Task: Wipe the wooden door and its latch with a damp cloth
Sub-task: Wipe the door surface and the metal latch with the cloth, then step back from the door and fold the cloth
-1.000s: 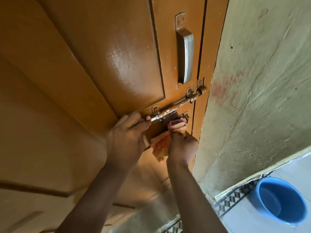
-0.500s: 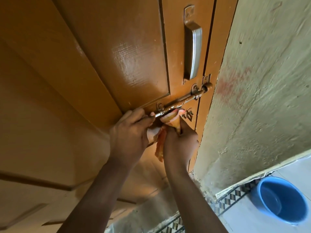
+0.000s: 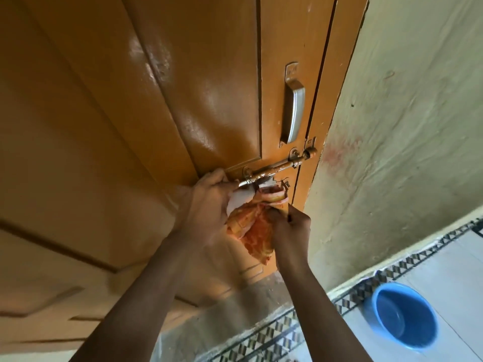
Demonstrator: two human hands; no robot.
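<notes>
The glossy orange-brown wooden door (image 3: 162,105) fills the left and centre. Its metal sliding latch (image 3: 279,167) runs slantwise below a silver pull handle (image 3: 294,113). An orange and white cloth (image 3: 254,228) is bunched just under the latch's left end and hangs down between my hands. My left hand (image 3: 206,205) grips the cloth's white upper part at the latch's left end. My right hand (image 3: 290,228) pinches the cloth's orange lower part from the right. The bolt's right end sits at the door frame.
A rough pale green wall (image 3: 407,142) stands right of the door frame. A blue plastic tub (image 3: 403,318) sits on the light floor tiles at the lower right, beside a black-and-white patterned tile border (image 3: 274,335).
The cloth has come down off the latch bar and spread open between my hands. My right hand has dropped lower. The view has shifted, so the latch appears further right.
</notes>
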